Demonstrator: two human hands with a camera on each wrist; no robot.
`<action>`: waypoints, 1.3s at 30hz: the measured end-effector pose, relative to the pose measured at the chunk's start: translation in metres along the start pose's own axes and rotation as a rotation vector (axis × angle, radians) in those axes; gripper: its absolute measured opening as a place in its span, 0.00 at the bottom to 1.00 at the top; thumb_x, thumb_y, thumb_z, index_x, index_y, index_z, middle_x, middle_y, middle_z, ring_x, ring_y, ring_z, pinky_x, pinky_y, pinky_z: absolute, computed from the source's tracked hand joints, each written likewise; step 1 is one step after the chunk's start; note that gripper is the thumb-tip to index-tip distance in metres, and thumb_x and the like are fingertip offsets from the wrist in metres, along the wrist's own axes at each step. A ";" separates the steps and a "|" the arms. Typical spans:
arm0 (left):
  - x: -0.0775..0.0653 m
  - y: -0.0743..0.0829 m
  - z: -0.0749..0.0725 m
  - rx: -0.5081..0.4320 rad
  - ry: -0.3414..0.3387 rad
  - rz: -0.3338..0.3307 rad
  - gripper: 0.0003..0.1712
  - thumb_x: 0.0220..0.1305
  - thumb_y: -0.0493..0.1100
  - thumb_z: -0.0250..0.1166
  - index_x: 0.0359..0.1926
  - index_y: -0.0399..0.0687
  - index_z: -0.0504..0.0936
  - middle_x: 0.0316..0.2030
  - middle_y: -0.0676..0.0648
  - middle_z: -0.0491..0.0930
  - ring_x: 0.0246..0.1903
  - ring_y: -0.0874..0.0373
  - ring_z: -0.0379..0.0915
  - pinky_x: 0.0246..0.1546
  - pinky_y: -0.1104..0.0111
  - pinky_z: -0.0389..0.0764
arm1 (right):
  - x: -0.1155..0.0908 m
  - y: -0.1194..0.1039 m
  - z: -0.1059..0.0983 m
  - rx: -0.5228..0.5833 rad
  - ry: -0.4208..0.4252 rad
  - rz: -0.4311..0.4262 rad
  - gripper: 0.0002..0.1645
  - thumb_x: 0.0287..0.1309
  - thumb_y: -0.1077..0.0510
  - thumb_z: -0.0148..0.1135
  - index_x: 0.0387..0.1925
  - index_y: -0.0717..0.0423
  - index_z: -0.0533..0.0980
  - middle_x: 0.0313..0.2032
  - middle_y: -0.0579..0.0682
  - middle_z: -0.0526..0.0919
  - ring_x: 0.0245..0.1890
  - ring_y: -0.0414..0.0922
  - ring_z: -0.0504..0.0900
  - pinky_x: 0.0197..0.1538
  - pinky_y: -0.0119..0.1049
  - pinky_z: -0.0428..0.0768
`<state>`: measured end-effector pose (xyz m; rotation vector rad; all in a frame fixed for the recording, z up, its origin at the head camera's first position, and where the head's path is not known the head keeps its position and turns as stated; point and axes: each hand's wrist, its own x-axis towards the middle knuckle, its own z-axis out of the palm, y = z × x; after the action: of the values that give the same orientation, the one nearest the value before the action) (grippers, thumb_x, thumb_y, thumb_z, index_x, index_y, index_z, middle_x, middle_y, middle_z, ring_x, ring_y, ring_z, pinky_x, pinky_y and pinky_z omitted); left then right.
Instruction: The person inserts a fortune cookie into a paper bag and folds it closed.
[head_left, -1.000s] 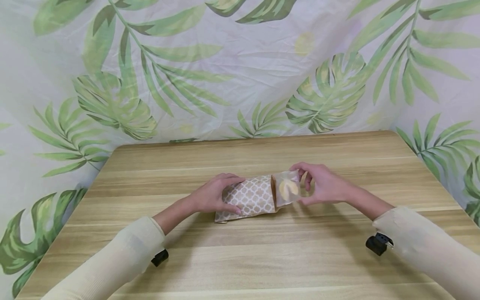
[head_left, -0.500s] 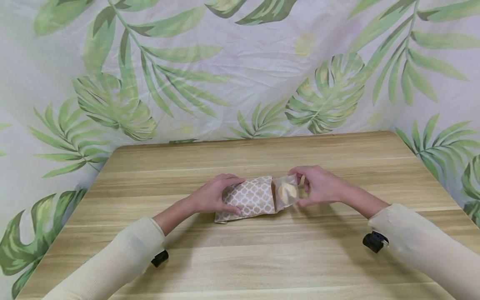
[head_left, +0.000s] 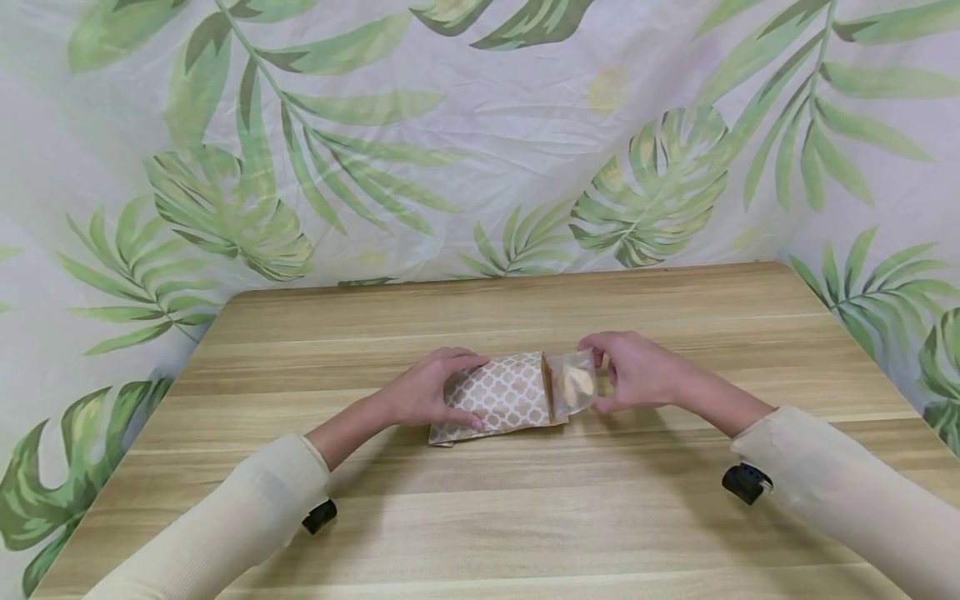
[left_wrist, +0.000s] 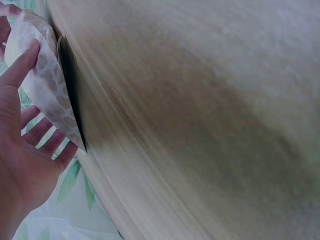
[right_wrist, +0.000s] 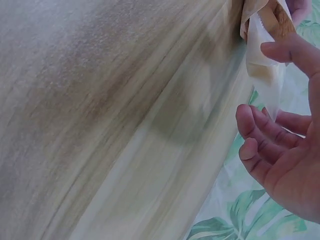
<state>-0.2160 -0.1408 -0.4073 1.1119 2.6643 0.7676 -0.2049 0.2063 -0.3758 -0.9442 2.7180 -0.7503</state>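
A tan paper bag (head_left: pixel 506 392) with a white lattice print lies on its side on the table, its mouth facing right. My left hand (head_left: pixel 423 390) holds it from the closed end, thumb on the near side and fingers over the far side; the left wrist view shows that thumb on the bag (left_wrist: pixel 47 82). At the mouth, my right hand (head_left: pixel 641 371) pinches the outer edge of a translucent packet (head_left: pixel 576 385) with a folded yellow fortune cookie inside. In the right wrist view the packet (right_wrist: pixel 266 75) meets the bag's opening (right_wrist: pixel 251 12), its inner end hidden there.
The wood-grain table (head_left: pixel 480 517) spreads around both hands. Behind it hangs a leaf-printed cloth (head_left: pixel 480 150). Black wrist devices (head_left: pixel 746 483) hang below both cream sleeves (head_left: pixel 847 492).
My right hand has shifted slightly left, bringing the packet a little further into the bag's mouth. My left hand and the bag have stayed nearly still.
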 end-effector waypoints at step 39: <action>0.000 0.003 0.000 0.004 0.016 0.017 0.52 0.50 0.57 0.83 0.71 0.37 0.73 0.67 0.37 0.74 0.67 0.40 0.69 0.68 0.46 0.71 | 0.022 -0.016 0.039 0.391 0.055 -0.033 0.43 0.44 0.70 0.80 0.61 0.82 0.71 0.32 0.51 0.82 0.27 0.39 0.77 0.30 0.28 0.78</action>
<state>-0.2141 -0.1394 -0.4064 1.1362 2.6736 0.7779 -0.2020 0.1662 -0.4010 -0.8855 2.4655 -1.2706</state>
